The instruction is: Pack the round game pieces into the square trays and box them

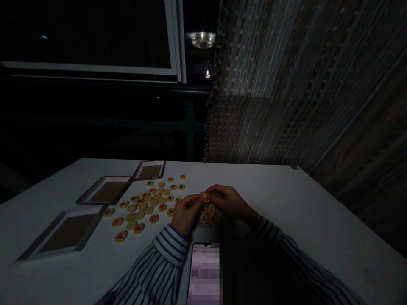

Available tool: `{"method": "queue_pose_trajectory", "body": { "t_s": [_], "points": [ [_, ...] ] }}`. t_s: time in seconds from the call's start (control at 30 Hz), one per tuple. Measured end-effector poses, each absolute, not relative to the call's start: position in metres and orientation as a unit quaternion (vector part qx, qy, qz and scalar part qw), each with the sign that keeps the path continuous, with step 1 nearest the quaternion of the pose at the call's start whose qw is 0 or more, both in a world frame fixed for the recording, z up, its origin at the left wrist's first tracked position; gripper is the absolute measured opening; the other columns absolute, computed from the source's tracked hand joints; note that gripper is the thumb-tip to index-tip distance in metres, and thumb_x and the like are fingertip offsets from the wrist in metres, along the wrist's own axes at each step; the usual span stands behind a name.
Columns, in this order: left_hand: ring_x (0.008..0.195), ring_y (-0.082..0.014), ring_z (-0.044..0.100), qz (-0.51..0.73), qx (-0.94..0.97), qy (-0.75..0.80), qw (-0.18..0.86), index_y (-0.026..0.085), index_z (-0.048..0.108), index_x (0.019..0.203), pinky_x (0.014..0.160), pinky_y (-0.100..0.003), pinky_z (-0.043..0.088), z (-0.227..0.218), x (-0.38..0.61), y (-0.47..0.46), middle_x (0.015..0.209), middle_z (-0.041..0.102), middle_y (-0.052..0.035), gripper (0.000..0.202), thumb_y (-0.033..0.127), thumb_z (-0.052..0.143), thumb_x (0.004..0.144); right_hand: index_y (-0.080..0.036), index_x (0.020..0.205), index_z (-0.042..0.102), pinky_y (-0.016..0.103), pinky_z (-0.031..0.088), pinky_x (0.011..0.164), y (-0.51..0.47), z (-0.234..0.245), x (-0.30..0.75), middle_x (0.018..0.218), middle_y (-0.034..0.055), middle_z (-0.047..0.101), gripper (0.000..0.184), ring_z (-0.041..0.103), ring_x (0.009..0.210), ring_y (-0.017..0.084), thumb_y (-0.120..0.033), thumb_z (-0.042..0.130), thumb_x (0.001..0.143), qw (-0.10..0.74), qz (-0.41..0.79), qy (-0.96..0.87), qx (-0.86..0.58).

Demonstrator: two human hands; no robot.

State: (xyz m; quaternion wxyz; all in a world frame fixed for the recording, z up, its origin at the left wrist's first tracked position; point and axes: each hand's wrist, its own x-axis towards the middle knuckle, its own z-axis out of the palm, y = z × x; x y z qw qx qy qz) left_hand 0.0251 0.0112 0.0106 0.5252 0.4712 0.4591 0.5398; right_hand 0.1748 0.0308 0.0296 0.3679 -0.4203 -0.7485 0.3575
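My left hand (186, 213) and my right hand (227, 201) meet over the white table (302, 212), both in striped sleeves. Their fingers pinch together around a round cream game piece (205, 197) with a red mark. Under the hands lies a small tight group of similar pieces (210, 217). To the left, several loose cream discs (149, 203) with red or dark marks are scattered on the table.
Three shallow trays with pale rims lie at the table's left: one near (44, 248), one further back (98, 188), one small (140, 169). A lit phone (205, 275) lies at the front edge. A curtain (302, 84) hangs behind right; a dark window (95, 42) is at the back.
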Motion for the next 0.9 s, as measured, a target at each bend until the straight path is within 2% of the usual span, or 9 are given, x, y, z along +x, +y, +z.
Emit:
{"method": "queue_pose_trajectory", "body": {
  "t_s": [0.13, 0.3, 0.5, 0.63, 0.9],
  "points": [
    [0.072, -0.017, 0.062, 0.544, 0.466, 0.463, 0.522, 0.012, 0.064, 0.077, 0.068, -0.027, 0.049, 0.005, 0.023, 0.014, 0.074, 0.068, -0.0065, 0.026, 0.031, 0.065, 0.059, -0.018, 0.093, 0.059, 0.025, 0.045, 0.074, 0.03, 0.03, 0.176, 0.09, 0.0028, 0.062, 0.023, 0.057, 0.081, 0.013, -0.027, 0.048, 0.076, 0.356, 0.328, -0.77, -0.416],
    [0.069, -0.0164, 0.062, 0.561, 0.441, 0.44, 0.545, 0.012, 0.063, 0.08, 0.065, -0.026, 0.049, -0.001, 0.023, 0.016, 0.072, 0.067, -0.0059, 0.028, 0.031, 0.065, 0.06, -0.017, 0.103, 0.055, 0.027, 0.043, 0.076, 0.028, 0.033, 0.175, 0.093, 0.0045, 0.061, 0.032, 0.056, 0.083, 0.014, -0.028, 0.053, 0.073, 0.332, 0.223, -0.815, -0.419],
    [0.071, -0.016, 0.062, 0.561, 0.446, 0.446, 0.536, 0.013, 0.064, 0.079, 0.066, -0.025, 0.049, 0.001, 0.023, 0.016, 0.073, 0.068, -0.0047, 0.025, 0.031, 0.064, 0.061, -0.018, 0.101, 0.056, 0.03, 0.041, 0.079, 0.028, 0.034, 0.174, 0.094, 0.0053, 0.06, 0.03, 0.054, 0.087, 0.016, -0.03, 0.051, 0.075, 0.321, 0.13, -0.846, -0.405],
    [0.073, -0.0168, 0.062, 0.561, 0.457, 0.44, 0.532, 0.014, 0.064, 0.079, 0.069, -0.027, 0.048, 0.002, 0.022, 0.016, 0.074, 0.068, -0.0049, 0.026, 0.032, 0.064, 0.061, -0.017, 0.101, 0.056, 0.03, 0.041, 0.079, 0.03, 0.033, 0.175, 0.093, 0.0059, 0.06, 0.028, 0.053, 0.088, 0.016, -0.028, 0.051, 0.076, 0.332, 0.103, -0.857, -0.381],
    [0.071, -0.016, 0.06, 0.551, 0.508, 0.483, 0.452, 0.013, 0.064, 0.081, 0.067, -0.027, 0.048, 0.004, 0.022, 0.015, 0.075, 0.067, -0.0054, 0.026, 0.032, 0.059, 0.064, -0.016, 0.103, 0.056, 0.029, 0.04, 0.081, 0.03, 0.035, 0.18, 0.094, 0.0071, 0.059, 0.029, 0.052, 0.089, 0.015, -0.025, 0.05, 0.077, 0.325, 0.105, -0.855, -0.391]
  ]
}}
